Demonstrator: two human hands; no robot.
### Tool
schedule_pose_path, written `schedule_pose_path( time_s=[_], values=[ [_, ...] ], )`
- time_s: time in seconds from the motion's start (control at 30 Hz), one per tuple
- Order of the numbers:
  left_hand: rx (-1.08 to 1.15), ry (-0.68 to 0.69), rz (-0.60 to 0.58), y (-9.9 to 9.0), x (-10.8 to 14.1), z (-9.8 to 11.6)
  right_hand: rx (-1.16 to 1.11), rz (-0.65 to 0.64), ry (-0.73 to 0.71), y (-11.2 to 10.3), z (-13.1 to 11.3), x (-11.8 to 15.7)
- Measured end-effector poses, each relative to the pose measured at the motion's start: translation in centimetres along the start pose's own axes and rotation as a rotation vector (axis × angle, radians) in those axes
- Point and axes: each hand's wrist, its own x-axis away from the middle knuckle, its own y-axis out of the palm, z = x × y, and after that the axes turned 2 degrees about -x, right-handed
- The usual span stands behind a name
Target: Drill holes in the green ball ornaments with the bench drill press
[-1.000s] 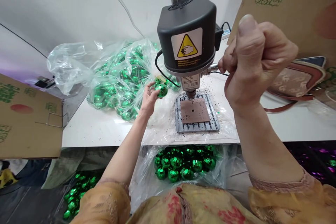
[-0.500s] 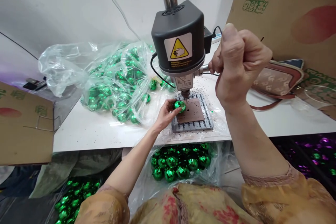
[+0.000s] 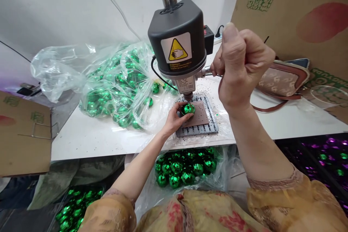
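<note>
White wall [image 3: 119, 11] is standing behind a white table [image 3: 81, 136]. The left hand [image 3: 176, 117] is holding a shiny green ball [image 3: 188, 109] under the black drill [image 3: 176, 36], over the brown board [image 3: 199, 114]. The right hand [image 3: 241, 65] is squeezing the drill's handle [image 3: 208, 71]. More green balls are sitting in a clear bag [image 3: 119, 83] beside the drill.

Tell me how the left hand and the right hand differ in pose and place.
The left hand holds a green ball between thumb and fingers; the right hand makes a fist around the lever.
The left hand is low, by the brown pad; the right hand is raised beside the drill's head and looks larger, being nearer the camera.
Both are bare.
</note>
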Motion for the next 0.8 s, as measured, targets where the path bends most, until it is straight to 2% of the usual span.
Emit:
schedule_pose_path(
  time_s=[0.2,0.33,0.57,0.67,0.8],
  values=[
    [0.135,-0.022,0.07,0.7,0.4,-0.5,-0.03,0.015,-0.024,0.3,-0.2,0.0],
    [0.135,-0.04,0.068,0.8,0.4,-0.7,-0.029,0.014,-0.022,0.5,-0.6,-0.2],
    [0.172,-0.049,0.042,0.7,-0.1,-1.0,-0.018,-0.036,-0.044,1.3,0.0,-2.7],
    [0.141,-0.047,0.049,0.8,-0.2,-0.9,0.044,-0.071,0.001,1.4,0.3,-3.3],
    [0.061,-0.009,0.048,1.1,0.2,-0.5,0.025,-0.055,0.005,1.4,0.0,-3.4]
  ],
)
